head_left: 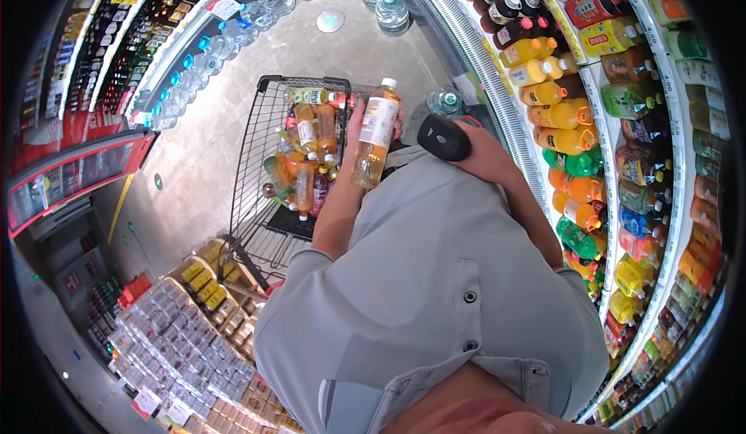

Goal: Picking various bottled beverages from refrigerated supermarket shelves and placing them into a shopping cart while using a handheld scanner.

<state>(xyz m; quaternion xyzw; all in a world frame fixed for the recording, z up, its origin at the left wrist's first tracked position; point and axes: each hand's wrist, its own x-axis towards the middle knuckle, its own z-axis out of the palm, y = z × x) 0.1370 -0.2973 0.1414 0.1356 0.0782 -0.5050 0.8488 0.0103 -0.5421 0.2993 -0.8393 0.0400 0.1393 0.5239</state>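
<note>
My left hand (pixel 355 128) is closed around a clear plastic bottle (pixel 378 123) of amber drink, with a white cap and a pale label. The bottle is held nearly upright, tilted a little, in front of my grey shirt. My right hand (pixel 483 156) grips a black handheld scanner (pixel 444 137) with a rounded head; its handle is mostly hidden by my fingers. Just left of the held bottle stands a black wire shopping cart (pixel 263 84). Several drink bottles (pixel 305 128), mostly orange, amber and green, lie jumbled inside it.
Refrigerated shelves (pixel 505 108) packed with colourful drink bottles curve along my right. Large water bottles (pixel 392 14) line the far shelf base, and another jug (pixel 444 101) stands beyond the scanner. Stacked packaged goods (pixel 179 341) sit at the lower left. Tiled floor (pixel 186 177) runs beside the cart.
</note>
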